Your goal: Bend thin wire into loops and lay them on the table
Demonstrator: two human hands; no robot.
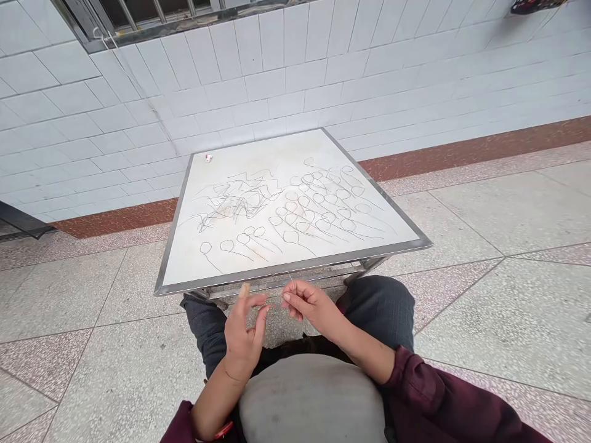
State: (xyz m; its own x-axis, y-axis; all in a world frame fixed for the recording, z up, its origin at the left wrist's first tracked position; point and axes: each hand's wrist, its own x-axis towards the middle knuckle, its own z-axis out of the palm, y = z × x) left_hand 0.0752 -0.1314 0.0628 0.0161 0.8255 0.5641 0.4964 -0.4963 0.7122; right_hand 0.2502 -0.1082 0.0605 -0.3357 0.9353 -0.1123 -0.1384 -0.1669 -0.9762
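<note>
My right hand [307,303] pinches a thin wire [290,279] between thumb and fingertips, just off the table's front edge. Close beside it on the left, my left hand [246,326] has its thumb and fingers apart, with the fingertips near the wire; nothing clear shows between them. On the white table [184,264] lie many thin dark wires. Those on the right and along the front have a round loop [290,236] at one end. A tangled pile of bent wires [235,200] without clear loops lies at the left middle.
A small white and red object [209,158] sits at the table's back left corner. The table's grey metal rim [295,266] runs above my knees. Behind the table stands a white tiled wall [258,92] with a barred window [157,9].
</note>
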